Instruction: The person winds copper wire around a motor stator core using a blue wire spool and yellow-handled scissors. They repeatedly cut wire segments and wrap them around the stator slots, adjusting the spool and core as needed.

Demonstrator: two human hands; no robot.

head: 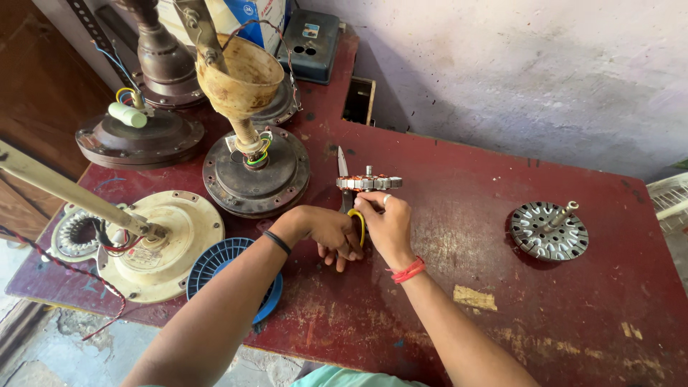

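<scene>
A round fan stator point(369, 182) with copper windings stands on edge on the dark red table point(502, 301). My right hand point(385, 223), with a ring and a red wrist thread, pinches it from below. My left hand point(331, 233), with a black wristband, grips the yellow handle of a pair of scissors point(344, 188). The scissor blade points up, away from me, just left of the stator. Both hands touch each other near the table's middle.
Several ceiling fan motor housings stand at the left: a cream one point(161, 247), a dark brown one point(256, 172) with a funnel-shaped canopy point(240, 75), and another point(140, 136). A blue plastic disc point(229, 276) lies near my left forearm. A metal rotor point(549, 229) sits at right.
</scene>
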